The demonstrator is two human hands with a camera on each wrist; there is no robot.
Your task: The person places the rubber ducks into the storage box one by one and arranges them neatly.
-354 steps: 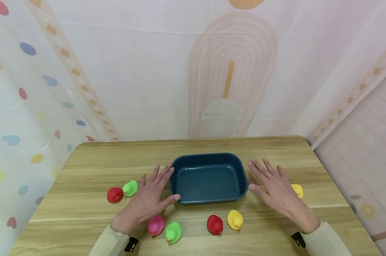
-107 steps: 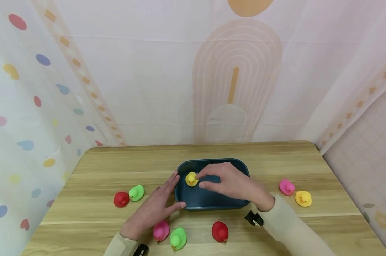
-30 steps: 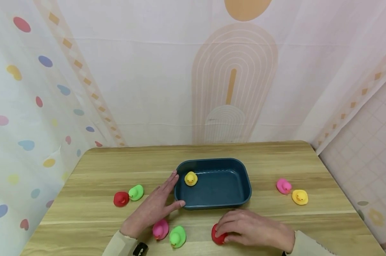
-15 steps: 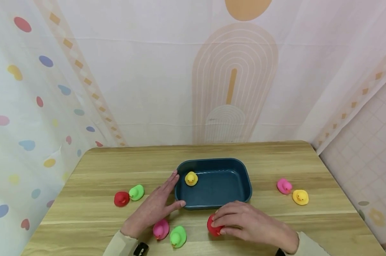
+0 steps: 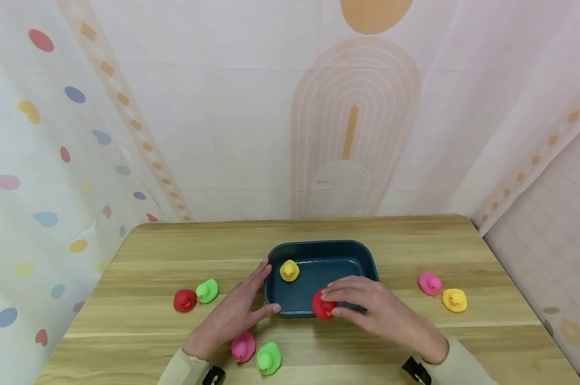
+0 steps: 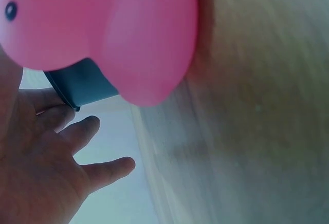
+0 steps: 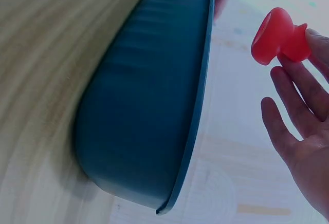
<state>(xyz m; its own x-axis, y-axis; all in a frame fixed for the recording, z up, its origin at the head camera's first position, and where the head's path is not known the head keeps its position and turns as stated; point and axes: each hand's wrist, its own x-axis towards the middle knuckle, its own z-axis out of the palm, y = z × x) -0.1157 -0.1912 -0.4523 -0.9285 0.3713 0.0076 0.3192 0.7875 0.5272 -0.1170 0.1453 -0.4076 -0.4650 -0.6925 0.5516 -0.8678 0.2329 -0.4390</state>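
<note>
Between thumb and fingertips my right hand [image 5: 376, 307] pinches a red rubber duck [image 5: 322, 305], held up over the near rim of the dark blue basin [image 5: 294, 312]. In the right wrist view the red duck [image 7: 277, 36] hangs above the level of the basin's rim [image 7: 193, 131]. Inside the basin, at its left end, sits a yellow duck [image 5: 289, 271]. My left hand [image 5: 232, 313] rests against the basin's left side with its fingers straight. Close by the left wrist stands a pink duck [image 5: 244, 347], which looms large in the left wrist view.
A green duck [image 5: 269, 358] stands in front of the basin. To the left are another red duck [image 5: 185, 301] and green duck [image 5: 207, 291]. On the right stand another pink duck [image 5: 430, 283] and yellow duck [image 5: 455, 300]. A patterned curtain [image 5: 232, 133] hangs behind the wooden table [image 5: 198, 240].
A yellow duck from the front now sits in the basin. My right hand then took the red duck from the table and raised it to the near rim. My left hand stayed at the basin.
</note>
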